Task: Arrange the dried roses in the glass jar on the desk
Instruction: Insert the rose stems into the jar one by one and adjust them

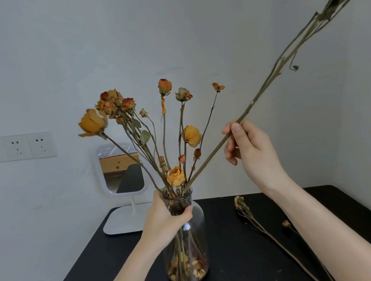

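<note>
Glass jar point(194, 246) gripped, right hand point(250, 152) pinching stem point(264, 87)

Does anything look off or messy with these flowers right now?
The long stem the right hand pinches leans far right out of the glass jar, unlike the upright bunch. Fallen petals lie at its bottom.

A pale grey-white wall point(163, 24) stood behind the black desk point(233, 264), meeting a second wall point(355, 116) in a corner on the right. On the back wall, at the left, was a white double socket plate point(17, 147). A small white mirror point(117, 173) on a stand rested with its flat base point(122, 222) on the far left corner of the desk, its glass reflecting a wooden panel and a dark shape. The light was soft and even.
</note>
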